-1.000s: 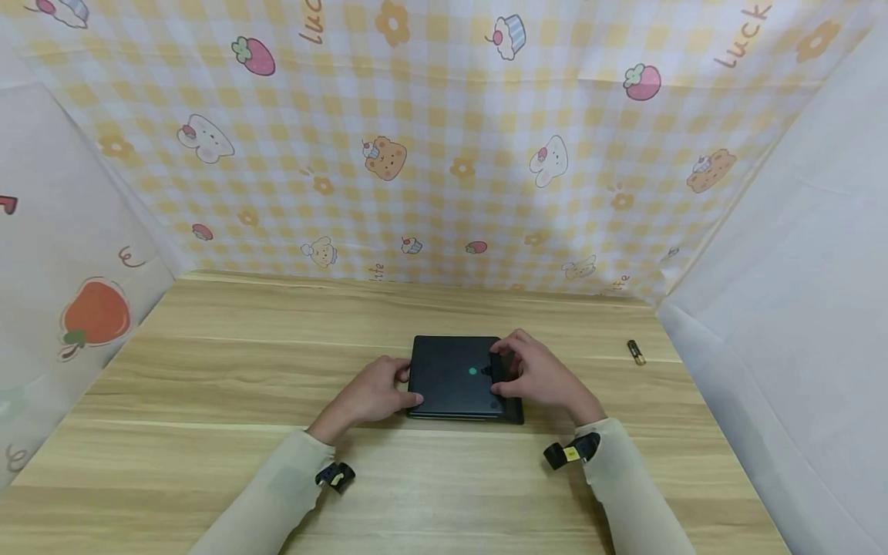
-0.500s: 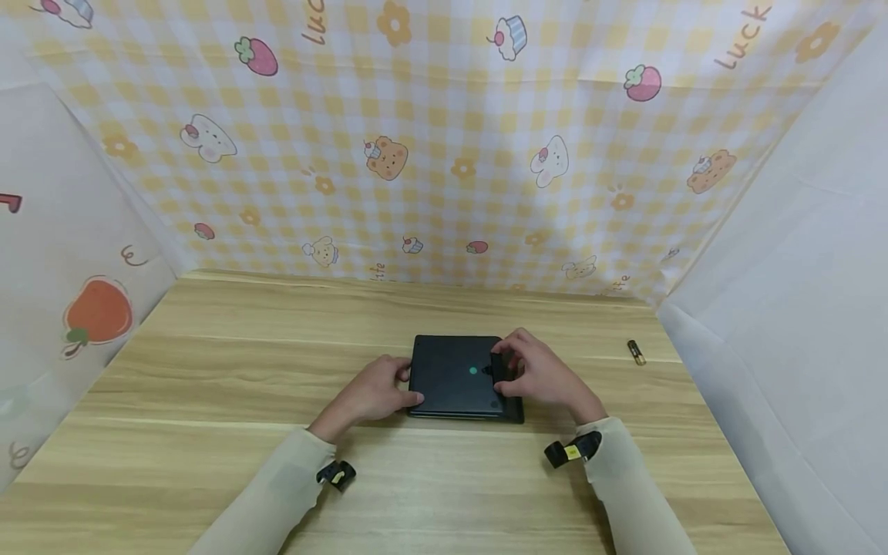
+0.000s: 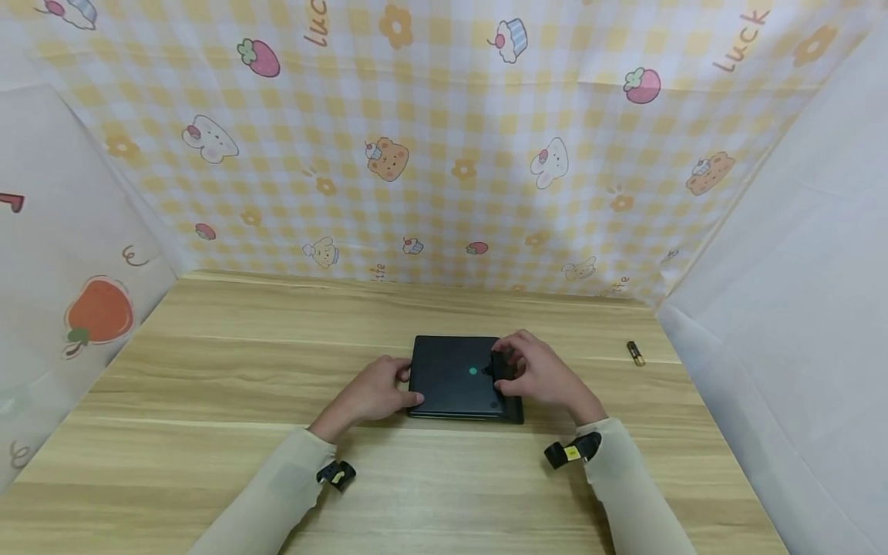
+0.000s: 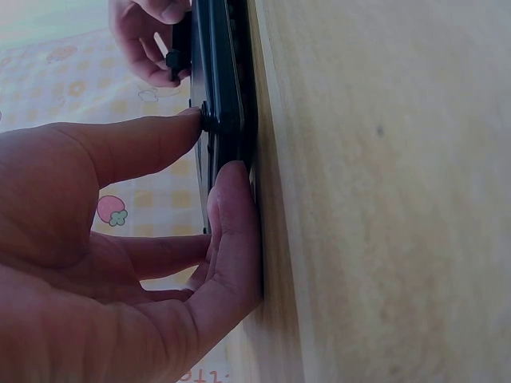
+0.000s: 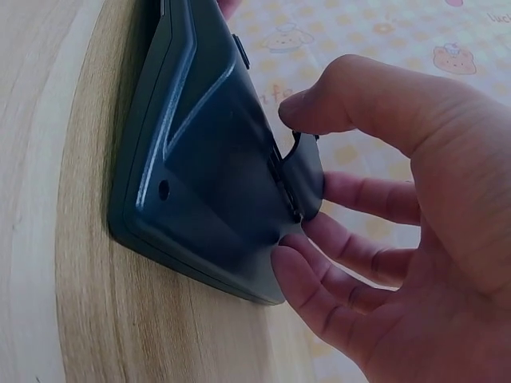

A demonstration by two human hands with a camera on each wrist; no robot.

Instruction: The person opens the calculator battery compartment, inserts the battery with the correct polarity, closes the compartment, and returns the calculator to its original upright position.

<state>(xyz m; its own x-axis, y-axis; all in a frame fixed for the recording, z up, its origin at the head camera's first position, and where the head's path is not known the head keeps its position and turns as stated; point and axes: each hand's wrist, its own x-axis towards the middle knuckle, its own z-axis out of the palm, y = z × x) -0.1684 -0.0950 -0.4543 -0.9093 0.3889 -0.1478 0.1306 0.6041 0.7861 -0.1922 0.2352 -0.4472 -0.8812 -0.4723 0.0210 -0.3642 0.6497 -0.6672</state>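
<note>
A black calculator (image 3: 451, 374), slim and rectangular with a small green dot, lies back side up on the wooden table. At its left end my left hand (image 3: 375, 389) grips the edge. In the left wrist view the thumb (image 4: 156, 144) presses the upper side while the index finger (image 4: 235, 231) lies along the edge near the tabletop. My right hand (image 3: 544, 370) is at the thicker right end, pinching a small black battery cover (image 5: 305, 179) between thumb and fingers. This cover stands tilted up from the body; whether it is still attached cannot be told.
A single black-and-gold battery (image 3: 635, 353) lies on the table (image 3: 208, 370) at the right, beyond my right hand. Yellow checked cloth (image 3: 444, 154) hangs along the back edge. White sheets (image 3: 784, 331) close off both sides.
</note>
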